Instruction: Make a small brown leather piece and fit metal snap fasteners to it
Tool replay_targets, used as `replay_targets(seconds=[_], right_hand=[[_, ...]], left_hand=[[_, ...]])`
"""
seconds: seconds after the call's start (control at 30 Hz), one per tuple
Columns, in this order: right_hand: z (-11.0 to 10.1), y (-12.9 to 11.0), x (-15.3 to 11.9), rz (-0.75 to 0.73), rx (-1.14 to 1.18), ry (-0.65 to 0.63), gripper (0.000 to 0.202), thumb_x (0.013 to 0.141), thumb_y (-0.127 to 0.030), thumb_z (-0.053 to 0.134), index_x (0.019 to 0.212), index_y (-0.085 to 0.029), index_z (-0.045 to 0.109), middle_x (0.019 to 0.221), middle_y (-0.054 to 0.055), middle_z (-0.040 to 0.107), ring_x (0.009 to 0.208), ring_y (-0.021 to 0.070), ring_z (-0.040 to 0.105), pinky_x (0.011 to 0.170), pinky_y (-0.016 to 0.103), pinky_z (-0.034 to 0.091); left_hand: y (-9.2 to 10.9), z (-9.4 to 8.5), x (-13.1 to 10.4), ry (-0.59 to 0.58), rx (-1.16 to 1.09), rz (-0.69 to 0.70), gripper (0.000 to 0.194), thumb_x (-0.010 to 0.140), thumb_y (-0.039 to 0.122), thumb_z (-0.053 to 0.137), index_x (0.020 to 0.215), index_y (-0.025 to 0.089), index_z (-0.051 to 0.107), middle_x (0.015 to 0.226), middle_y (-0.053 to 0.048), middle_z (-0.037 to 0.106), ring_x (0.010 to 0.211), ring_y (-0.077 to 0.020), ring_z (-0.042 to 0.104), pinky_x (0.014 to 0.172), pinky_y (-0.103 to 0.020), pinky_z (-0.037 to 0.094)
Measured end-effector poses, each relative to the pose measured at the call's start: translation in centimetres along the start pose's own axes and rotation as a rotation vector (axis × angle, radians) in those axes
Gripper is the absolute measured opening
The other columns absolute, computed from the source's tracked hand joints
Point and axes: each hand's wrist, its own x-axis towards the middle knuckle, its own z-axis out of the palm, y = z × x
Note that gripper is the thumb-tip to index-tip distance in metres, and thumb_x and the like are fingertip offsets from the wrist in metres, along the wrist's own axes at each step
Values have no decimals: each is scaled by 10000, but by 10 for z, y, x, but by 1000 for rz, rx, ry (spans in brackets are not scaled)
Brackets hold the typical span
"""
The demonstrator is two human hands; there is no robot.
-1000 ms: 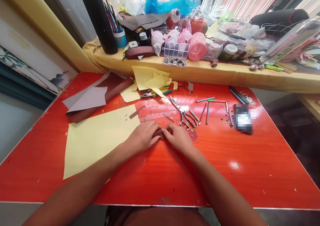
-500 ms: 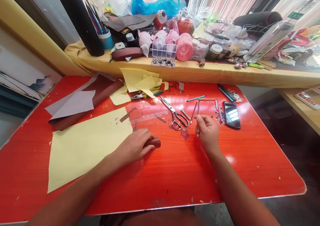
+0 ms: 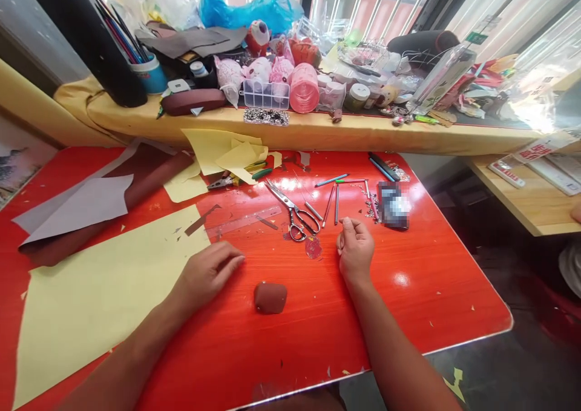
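A small brown folded piece (image 3: 271, 297), like leather, with rounded corners and tiny studs or holes, lies on the red table (image 3: 318, 338) between my hands. To its upper left, my left hand (image 3: 209, 273) rests by the edge of a large yellow sheet (image 3: 109, 284), fingers loosely extended and nothing seen in them. My right hand (image 3: 356, 250) is closed, thumb against curled fingers; anything inside is too small or hidden. Scissors (image 3: 293, 208) lie beyond, between the hands. Several pens (image 3: 336, 204) lie just past my right hand.
A phone (image 3: 394, 208), partly pixelated, lies at the right beside scattered small metal bits. Pliers (image 3: 222, 181) sit under yellow scraps (image 3: 227, 151). Rolled brown material (image 3: 154, 178) is at the left. A crowded ledge (image 3: 181, 126) runs along the back. At the far right edge, part of another person shows.
My left hand has let go of the brown piece and drawn back left; the piece now lies on the table. My right hand stays closed. The view has swung right.
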Motion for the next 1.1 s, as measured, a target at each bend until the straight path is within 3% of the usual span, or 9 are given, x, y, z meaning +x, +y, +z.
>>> replay_targets(seconds=[0.13,0.4,0.73,0.9,1.1], right_hand=[[1,2,0,32,-4,-33,424,846,-598,768,871,-200,623,455,-124,387,374,75,317,337,190,241],[2,1,-3,82,-32,-121,477,839,-674,727,863,-221,581,516,-126,342,405,73,272,363,209,210],[2,1,0,92,-97,-192,444,874,-662,681,874,-227,591,537,-111,349,430,94,283,396,235,231],[-10,-14,34,-13,-459,-303,467,903,-676,595,856,-213,635,551,-74,440,467,121,383,451,253,312],[-46,-40,102,-61,-742,-230,347,911,-550,599,900,-209,665,612,-42,567,546,151,523,549,251,373]], left_hand=[[-13,2,3,69,18,-102,287,1038,469,549,953,251,715,950,-14,747,878,-190,679,810,-284,499],[-10,7,3,68,135,-29,316,1043,481,520,941,256,718,927,-18,747,869,-194,683,805,-286,492],[-10,7,4,84,193,11,309,1032,459,524,932,257,736,913,-13,753,845,-185,699,758,-276,513],[-16,7,3,78,202,16,302,1035,468,523,935,272,729,917,6,749,841,-172,699,746,-265,503],[-15,7,4,91,202,38,312,1038,484,519,923,281,726,907,12,751,811,-167,699,704,-260,496]])
